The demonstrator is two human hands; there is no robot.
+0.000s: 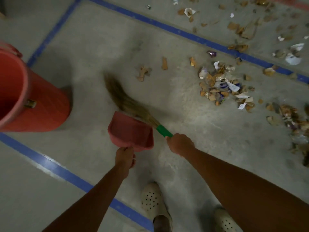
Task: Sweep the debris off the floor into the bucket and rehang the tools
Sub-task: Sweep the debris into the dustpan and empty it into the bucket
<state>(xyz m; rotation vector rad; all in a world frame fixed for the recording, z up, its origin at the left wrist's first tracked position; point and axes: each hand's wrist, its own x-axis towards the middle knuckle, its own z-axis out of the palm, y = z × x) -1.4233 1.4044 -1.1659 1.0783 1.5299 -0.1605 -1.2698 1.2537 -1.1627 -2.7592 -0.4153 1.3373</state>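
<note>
My left hand point(125, 157) grips the handle of a pink dustpan point(130, 131), held above the floor in front of me. My right hand point(179, 144) is closed on the green handle of a straw broom point(127, 101). The broom's blurred bristles reach up and left past the dustpan. A red bucket point(43, 104) stands open at the left edge. A pile of debris point(220, 86), brown scraps and torn paper, lies on the concrete to the right, well apart from the broom. More scraps point(247, 30) are scattered beyond the blue line at the upper right.
Blue tape lines point(184, 33) mark the concrete floor, one crossing at the lower left point(66, 174). My two feet in pale perforated shoes point(153, 201) stand at the bottom. A further heap of debris point(294, 124) lies at the right edge.
</note>
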